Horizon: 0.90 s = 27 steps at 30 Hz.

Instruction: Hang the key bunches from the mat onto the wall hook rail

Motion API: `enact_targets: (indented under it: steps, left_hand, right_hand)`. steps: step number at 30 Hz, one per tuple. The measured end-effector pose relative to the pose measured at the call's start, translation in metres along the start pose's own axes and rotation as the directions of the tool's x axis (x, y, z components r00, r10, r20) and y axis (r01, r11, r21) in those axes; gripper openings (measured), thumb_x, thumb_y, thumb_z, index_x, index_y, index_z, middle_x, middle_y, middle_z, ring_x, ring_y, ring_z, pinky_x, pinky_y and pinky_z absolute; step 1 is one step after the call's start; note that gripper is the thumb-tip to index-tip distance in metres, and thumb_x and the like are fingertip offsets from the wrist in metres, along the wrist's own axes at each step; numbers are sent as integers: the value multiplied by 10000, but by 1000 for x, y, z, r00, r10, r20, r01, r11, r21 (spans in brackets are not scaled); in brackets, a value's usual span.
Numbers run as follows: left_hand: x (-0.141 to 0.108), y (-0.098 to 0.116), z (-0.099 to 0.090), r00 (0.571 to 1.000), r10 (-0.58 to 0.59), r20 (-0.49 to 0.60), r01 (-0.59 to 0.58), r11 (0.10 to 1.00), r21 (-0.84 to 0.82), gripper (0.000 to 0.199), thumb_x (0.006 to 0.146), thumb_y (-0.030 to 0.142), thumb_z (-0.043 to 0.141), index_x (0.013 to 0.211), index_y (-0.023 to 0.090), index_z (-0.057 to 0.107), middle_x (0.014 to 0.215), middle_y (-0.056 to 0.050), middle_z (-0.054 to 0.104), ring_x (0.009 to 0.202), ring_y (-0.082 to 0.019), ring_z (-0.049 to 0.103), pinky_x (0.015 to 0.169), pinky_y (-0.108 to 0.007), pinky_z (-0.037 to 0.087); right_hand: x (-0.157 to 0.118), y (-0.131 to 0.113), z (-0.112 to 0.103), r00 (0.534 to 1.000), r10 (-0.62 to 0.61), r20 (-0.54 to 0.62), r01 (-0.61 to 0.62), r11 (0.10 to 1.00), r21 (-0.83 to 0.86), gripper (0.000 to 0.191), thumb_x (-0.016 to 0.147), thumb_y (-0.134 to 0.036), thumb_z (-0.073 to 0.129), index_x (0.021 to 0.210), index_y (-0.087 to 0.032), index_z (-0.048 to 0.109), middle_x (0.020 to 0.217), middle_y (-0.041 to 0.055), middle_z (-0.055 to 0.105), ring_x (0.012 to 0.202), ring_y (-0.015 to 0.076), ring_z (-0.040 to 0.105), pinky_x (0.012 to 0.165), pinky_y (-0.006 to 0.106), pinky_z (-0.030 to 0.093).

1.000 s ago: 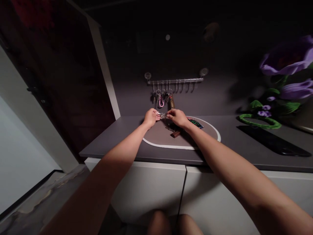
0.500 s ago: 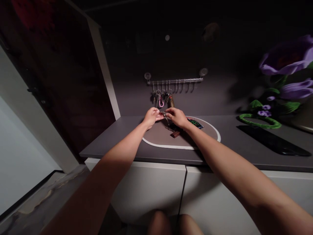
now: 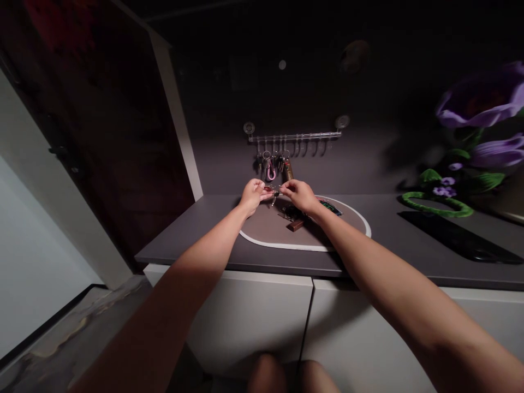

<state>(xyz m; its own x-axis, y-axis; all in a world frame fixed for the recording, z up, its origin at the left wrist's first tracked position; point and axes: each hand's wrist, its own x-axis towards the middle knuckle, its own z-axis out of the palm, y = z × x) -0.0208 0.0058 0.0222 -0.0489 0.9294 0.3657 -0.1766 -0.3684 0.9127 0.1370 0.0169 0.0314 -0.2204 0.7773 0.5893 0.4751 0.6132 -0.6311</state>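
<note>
Over the oval mat [image 3: 270, 245], my left hand [image 3: 252, 195] is closed on a small bunch of keys [image 3: 274, 197], which dangles between the two hands. Opposite it, my right hand [image 3: 299, 195] pinches the other side of the same bunch, probably at its ring, too small to make out. Below my right hand lie more keys [image 3: 287, 215] and a brown block-shaped fob [image 3: 295, 225]. A dark item with green marks [image 3: 329, 207] shows partly behind my right wrist.
On the wall a clear hook rail [image 3: 295, 136] carries several key bunches, one with a pink carabiner [image 3: 271, 172]. To the right stand purple flowers [image 3: 483, 109], a green ring [image 3: 436, 204] and a long black object [image 3: 462, 237]. White cabinet doors [image 3: 254, 311] are under the counter.
My right hand's fingers have drawn slightly away from the left hand, and the keys now hang more plainly between them. The view has shifted a little.
</note>
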Motion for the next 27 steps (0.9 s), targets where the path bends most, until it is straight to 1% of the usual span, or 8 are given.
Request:
enact_targets:
  steps: [3, 8, 11, 15, 18, 22, 25, 27]
  left_hand:
    - [0, 0, 0, 1000, 2, -8, -2, 1000, 13, 81, 868, 159, 386, 787, 158, 384, 678, 9, 558, 630, -81, 613, 807, -360, 495]
    - [-1, -4, 2, 1000, -18, -1, 18, 997, 80, 70, 829, 163, 467, 776, 145, 424, 674, 12, 557, 620, -77, 595, 755, -327, 498]
    - [-1, -8, 2, 1000, -7, 25, 3, 990, 144, 45, 807, 142, 484, 770, 135, 458, 668, 11, 555, 625, -75, 581, 691, -273, 487]
    - [-2, -12, 3, 995, 40, 92, -62, 967, 248, 41, 784, 156, 501, 755, 134, 482, 649, 9, 555, 619, -70, 547, 622, -214, 445]
    - [-4, -13, 5, 987, 40, 159, -84, 956, 280, 55, 764, 171, 519, 752, 139, 475, 650, 10, 559, 618, -72, 533, 614, -207, 425]
    - [-8, -15, 10, 969, 45, 242, -121, 943, 309, 89, 744, 205, 536, 760, 148, 469, 666, 14, 554, 624, -77, 520, 625, -215, 416]
    - [-8, -18, 12, 957, 81, 277, -186, 907, 378, 89, 752, 230, 514, 769, 151, 477, 669, 17, 536, 612, -81, 498, 597, -209, 396]
    - [-8, -21, 12, 947, 122, 295, -249, 862, 442, 96, 755, 243, 507, 771, 151, 488, 672, 18, 530, 607, -83, 484, 597, -209, 385]
  right_hand:
    - [2, 1, 0, 999, 33, -14, -31, 993, 113, 162, 695, -299, 588, 696, -137, 572, 653, 0, 581, 589, 91, 462, 614, 226, 352]
    - [5, 4, 0, 994, 97, -53, -79, 959, 274, 134, 676, -263, 593, 675, -137, 547, 645, -10, 547, 596, 85, 454, 628, 230, 353]
    - [5, 4, -1, 990, 120, -71, -87, 930, 357, 168, 654, -289, 617, 674, -139, 544, 630, -20, 531, 592, 83, 446, 633, 233, 355]
    - [3, 2, -2, 988, 134, -77, -87, 893, 442, 236, 627, -355, 643, 678, -144, 548, 628, -23, 536, 608, 86, 456, 655, 239, 371]
    - [2, 2, -1, 987, 154, -46, -109, 852, 512, 268, 611, -381, 655, 684, -147, 545, 614, -31, 527, 587, 78, 452, 634, 235, 379]
    - [1, 1, 0, 982, 187, 36, -169, 772, 613, 317, 590, -414, 666, 698, -156, 517, 590, -44, 509, 538, 64, 444, 590, 229, 387]
    - [-2, -3, -1, 973, 216, 77, -211, 719, 662, 349, 568, -423, 685, 717, -165, 504, 614, -33, 535, 571, 79, 493, 619, 249, 426]
    - [-4, -6, -3, 967, 240, 88, -233, 684, 691, 350, 566, -420, 690, 720, -173, 496, 628, -29, 546, 599, 92, 524, 645, 269, 451]
